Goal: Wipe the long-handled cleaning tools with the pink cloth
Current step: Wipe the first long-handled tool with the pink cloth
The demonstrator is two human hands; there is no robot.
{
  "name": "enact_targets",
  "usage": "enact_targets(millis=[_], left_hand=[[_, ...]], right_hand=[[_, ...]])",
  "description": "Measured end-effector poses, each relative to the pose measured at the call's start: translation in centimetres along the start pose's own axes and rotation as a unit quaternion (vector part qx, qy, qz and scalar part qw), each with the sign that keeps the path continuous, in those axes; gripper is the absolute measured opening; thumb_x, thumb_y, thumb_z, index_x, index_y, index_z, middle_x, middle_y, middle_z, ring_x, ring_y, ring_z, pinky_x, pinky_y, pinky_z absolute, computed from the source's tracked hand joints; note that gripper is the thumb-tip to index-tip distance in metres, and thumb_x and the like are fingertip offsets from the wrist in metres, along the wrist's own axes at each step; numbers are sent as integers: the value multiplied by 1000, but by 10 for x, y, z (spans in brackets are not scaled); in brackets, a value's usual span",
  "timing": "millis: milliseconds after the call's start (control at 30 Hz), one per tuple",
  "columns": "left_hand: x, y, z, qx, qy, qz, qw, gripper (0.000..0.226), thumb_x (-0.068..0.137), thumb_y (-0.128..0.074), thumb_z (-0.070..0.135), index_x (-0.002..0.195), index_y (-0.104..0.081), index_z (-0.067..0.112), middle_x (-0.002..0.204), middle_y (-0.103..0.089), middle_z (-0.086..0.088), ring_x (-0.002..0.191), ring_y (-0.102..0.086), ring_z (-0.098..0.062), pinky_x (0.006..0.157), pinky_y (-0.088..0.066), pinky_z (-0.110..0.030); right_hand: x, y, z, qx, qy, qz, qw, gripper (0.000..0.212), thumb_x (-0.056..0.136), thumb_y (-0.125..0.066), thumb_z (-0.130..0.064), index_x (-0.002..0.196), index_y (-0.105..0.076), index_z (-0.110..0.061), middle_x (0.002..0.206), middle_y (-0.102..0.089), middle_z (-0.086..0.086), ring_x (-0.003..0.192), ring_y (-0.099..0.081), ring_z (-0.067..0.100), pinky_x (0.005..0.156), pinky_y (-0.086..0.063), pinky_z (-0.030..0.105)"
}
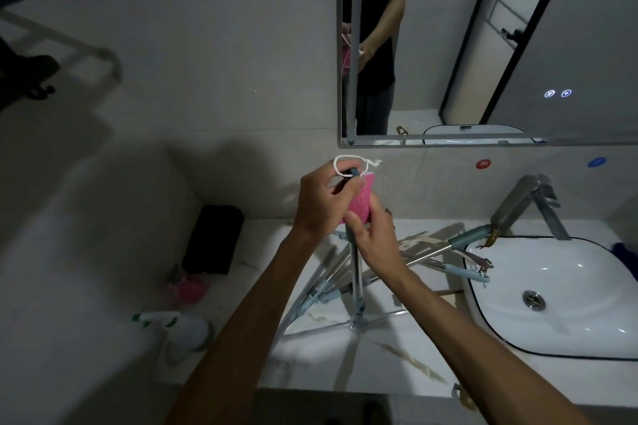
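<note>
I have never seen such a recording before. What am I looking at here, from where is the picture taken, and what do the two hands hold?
There is no machine here. A person wears one camera on the head, so the picture looks down at that person's own arms over a bathroom counter.

The left hand grips the top end of an upright metal-handled cleaning tool, where a white hanging loop sticks out. The right hand presses a pink cloth against the handle just below.

More long-handled tools lie on the counter, their ends reaching the rim of the white sink. A faucet stands behind it. At left are a white spray bottle and a black object. The mirror reflects the person.
</note>
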State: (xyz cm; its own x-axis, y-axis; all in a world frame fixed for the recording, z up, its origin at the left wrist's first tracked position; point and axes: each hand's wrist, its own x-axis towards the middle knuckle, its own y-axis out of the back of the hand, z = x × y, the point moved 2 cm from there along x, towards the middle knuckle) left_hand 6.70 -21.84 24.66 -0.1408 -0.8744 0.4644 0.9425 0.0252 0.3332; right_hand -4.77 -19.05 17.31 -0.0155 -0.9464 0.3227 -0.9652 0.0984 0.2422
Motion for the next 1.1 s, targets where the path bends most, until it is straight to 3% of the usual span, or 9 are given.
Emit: enact_targets(millis=[100,200,367,467,533,667,800,1000,1100], left_hand=[[-4,1,-3,-10,7,8,1000,24,93,-67,16,116,-69,9,107,-70,1,101,-68,-15,85,-61,-39],[-11,3,-8,-29,41,32,998,26,95,-64,11,120,-67,5,114,-70,-6,102,-70,-17,83,-62,-33],[-23,10,-12,-45,64,45,996,30,96,-63,8,125,-64,5,121,-68,-8,99,-68,-4,80,-55,-14],[-26,12,-8,-60,67,46,995,32,95,-64,8,127,-64,7,121,-69,-7,102,-69,-10,81,-56,-17],[-28,13,-7,-75,71,45,994,32,95,-64,8,127,-65,6,119,-70,-5,102,-69,-10,83,-56,-19],[-34,19,-11,-77,74,41,993,32,92,-67,7,124,-67,9,113,-71,0,103,-69,-11,84,-59,-26],[-37,25,-12,-83,81,36,993,33,92,-67,6,125,-67,10,117,-71,-1,106,-69,-12,85,-59,-26],[-37,24,-12,-65,86,49,993,35,96,-63,6,131,-63,10,119,-66,6,102,-63,11,82,-53,-12],[-36,20,-10,-51,81,55,994,32,97,-62,11,129,-65,11,119,-68,3,105,-65,2,84,-55,-16]], right_hand=[[-1,-4,3,21,-22,3,1000,29,106,-42,-34,115,-57,-10,82,-60,-1,65,-59,13,61,-57,30],[-18,-5,17,-8,-56,-12,998,30,109,-33,-27,97,-59,-18,79,-65,9,65,-60,27,63,-57,42],[-33,-9,32,-49,-84,-64,993,54,94,-42,-70,104,-62,-21,93,-69,-4,79,-67,12,76,-59,31],[-12,-15,-3,0,-26,-22,999,15,102,-56,-29,105,-59,-14,81,-65,-4,65,-62,9,60,-54,26],[3,-19,-21,4,12,23,1000,14,103,-56,-18,113,-55,-9,81,-64,-4,64,-60,7,58,-50,23],[-3,-28,-15,-18,37,49,998,20,99,-54,-34,109,-53,-17,76,-56,-14,64,-54,2,61,-40,12],[-13,-32,-12,-27,25,42,998,4,101,-49,-37,98,-50,-34,70,-55,-22,63,-53,-2,61,-36,9],[-16,-34,-22,13,-3,7,1000,21,110,-35,-19,100,-53,-16,69,-57,-23,64,-57,-4,60,-40,7],[-18,-28,-13,21,-21,13,999,31,110,-35,-26,95,-58,-12,74,-61,-16,65,-56,2,61,-43,15]])
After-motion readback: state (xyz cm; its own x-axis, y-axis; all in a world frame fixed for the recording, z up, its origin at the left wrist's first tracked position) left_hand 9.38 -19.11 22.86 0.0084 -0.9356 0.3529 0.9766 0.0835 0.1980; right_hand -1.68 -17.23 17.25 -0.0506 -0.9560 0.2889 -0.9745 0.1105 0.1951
